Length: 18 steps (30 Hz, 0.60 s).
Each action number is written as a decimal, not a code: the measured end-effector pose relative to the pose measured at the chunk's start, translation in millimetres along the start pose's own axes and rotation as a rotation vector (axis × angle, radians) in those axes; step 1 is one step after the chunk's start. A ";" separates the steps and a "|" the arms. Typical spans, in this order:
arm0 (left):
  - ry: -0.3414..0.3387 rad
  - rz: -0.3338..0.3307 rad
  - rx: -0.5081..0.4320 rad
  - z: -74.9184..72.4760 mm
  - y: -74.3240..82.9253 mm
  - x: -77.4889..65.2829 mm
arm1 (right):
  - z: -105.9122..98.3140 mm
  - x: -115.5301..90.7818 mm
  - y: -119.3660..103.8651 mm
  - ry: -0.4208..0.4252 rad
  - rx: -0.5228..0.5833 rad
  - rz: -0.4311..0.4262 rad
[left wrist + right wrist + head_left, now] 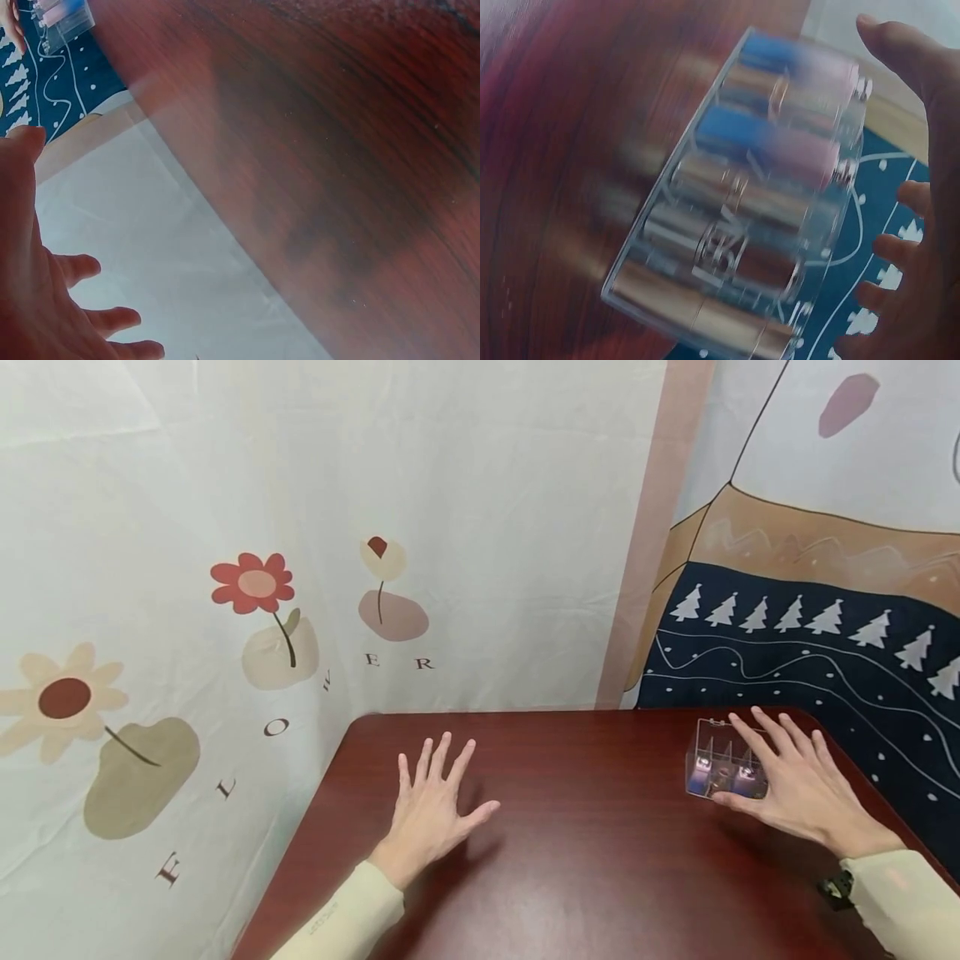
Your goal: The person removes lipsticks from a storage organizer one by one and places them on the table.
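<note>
At the table's right side stands a clear divided box (699, 783) of lipstick tubes, partly covered by my right hand (806, 789) in the head view. That hand reaches over its right side, fingers spread and thumb near the front edge. Up close in the right wrist view, the box holds blue-and-pink tubes (769, 146), a gold tube (697, 307) and a silver one with a dark end. A gap shows there between box and fingers (892, 251). My left hand (427, 814) hovers over the table's left part, fingers spread, holding nothing.
The dark red-brown wooden table (585, 827) has rounded far corners. Behind and left of it hangs a pale curtain (510, 568) with printed flowers and letters. A navy cloth with white trees (787, 652) hangs at the right. A watch (836, 889) is at my right cuff.
</note>
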<state>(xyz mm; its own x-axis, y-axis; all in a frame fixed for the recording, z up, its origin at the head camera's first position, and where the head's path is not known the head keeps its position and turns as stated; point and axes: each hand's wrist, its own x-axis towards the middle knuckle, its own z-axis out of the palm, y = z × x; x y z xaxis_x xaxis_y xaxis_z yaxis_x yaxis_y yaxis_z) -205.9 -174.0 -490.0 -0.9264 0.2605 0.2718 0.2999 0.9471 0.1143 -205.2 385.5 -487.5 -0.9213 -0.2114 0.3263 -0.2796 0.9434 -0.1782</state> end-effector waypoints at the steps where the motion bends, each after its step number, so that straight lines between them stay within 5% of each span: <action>1: 0.010 0.005 -0.003 0.1 0.0 0.2 | -0.3 -0.2 3.1 -0.005 0.001 0.005; 18: 0.146 0.072 -0.001 1.1 -2.2 3.1 | -8.1 4.5 41.9 -0.101 -0.063 0.120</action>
<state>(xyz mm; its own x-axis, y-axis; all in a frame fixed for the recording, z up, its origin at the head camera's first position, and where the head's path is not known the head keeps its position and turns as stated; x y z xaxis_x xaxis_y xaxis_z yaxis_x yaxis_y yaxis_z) -209.7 -175.1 -490.5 -0.8593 0.2980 0.4156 0.3649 0.9267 0.0900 -218.9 426.2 -486.0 -0.9705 -0.1181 0.2103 -0.1514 0.9770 -0.1502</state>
